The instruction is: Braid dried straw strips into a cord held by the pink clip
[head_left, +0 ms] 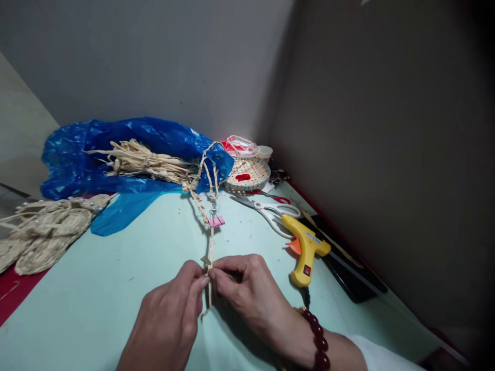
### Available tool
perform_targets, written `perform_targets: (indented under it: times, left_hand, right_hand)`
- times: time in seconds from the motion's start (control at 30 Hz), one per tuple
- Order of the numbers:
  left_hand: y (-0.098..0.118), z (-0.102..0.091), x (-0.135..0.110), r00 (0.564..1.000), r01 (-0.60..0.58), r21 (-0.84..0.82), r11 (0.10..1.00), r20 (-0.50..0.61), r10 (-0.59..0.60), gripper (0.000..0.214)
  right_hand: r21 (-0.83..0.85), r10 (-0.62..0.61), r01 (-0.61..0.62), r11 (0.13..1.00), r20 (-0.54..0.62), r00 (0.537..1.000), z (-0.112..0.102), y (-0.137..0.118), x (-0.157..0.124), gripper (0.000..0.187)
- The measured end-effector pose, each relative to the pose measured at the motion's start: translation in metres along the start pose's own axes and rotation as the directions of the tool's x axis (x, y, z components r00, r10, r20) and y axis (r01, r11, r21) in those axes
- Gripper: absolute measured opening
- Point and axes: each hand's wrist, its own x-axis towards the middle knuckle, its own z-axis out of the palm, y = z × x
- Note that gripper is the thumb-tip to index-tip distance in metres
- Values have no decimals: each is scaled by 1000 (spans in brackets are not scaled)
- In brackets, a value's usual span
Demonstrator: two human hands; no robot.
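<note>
A thin braided straw cord (204, 206) runs down the pale green table (116, 278) from a bundle of dried husk strips (147, 162). A pink binder clip (216, 221) is clamped on the cord partway along. My left hand (170, 319) and my right hand (247, 293) meet at the cord's near end, fingertips pinched on the loose strands from either side. Short strand ends hang below the fingers. A dark red bead bracelet (317, 335) sits on my right wrist.
A blue plastic bag (85, 154) lies under the husk bundle at the back. Woven straw pieces (42, 234) lie at the left edge. White-handled scissors (270, 208), a yellow glue gun (305, 250), a small woven basket (247, 175) and a dark tray (348, 273) sit at the right by the wall.
</note>
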Motion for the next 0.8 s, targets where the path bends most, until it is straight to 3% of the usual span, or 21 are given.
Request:
perform_targets:
  times: [0.1, 0.2, 0.27, 0.33, 0.4, 0.43, 0.5, 0.6, 0.7, 0.8]
  left_hand:
    - [0, -6, 4, 993, 108, -202, 974, 69, -96, 37]
    - [7, -7, 4, 969, 242, -441, 864, 148, -196, 38]
    - [12, -4, 0, 970, 244, -471, 848, 113, -216, 35]
    - [14, 2, -6, 988, 141, -353, 925, -5, -152, 31]
    - [8, 10, -11, 988, -53, -119, 991, -148, 35, 25]
    - [2, 15, -13, 968, -160, 10, 987, -194, 159, 21]
    - [-12, 23, -15, 913, -322, 238, 916, -176, 367, 18]
    - [-30, 32, -15, 873, -404, 445, 800, -73, 482, 28]
    - [-30, 32, -17, 832, -487, 486, 726, 5, 555, 36]
    - [-14, 21, -18, 833, -491, 397, 775, -44, 551, 21]
  right_hand:
    - [-67, -48, 47, 997, -18, 999, 0, 0, -2, 29]
    - [-80, -76, 74, 994, -24, 997, 0, 0, -3, 32]
    - [-44, -71, 70, 997, -27, 997, 1, -1, -3, 33]
    - [16, -49, 49, 999, -16, 999, 1, -2, -3, 33]
    - [90, -30, 29, 995, 13, 999, 0, -4, -2, 33]
    - [124, -27, 23, 992, 29, 999, -1, -5, -2, 33]
    - [179, -18, 8, 984, 53, 998, -3, -7, -1, 34]
    - [271, 31, -53, 961, 85, 996, -4, -8, 1, 31]
    - [378, 104, -132, 916, 92, 990, -3, -8, 3, 21]
    - [422, 161, -180, 889, 82, 984, -3, -10, 3, 22]
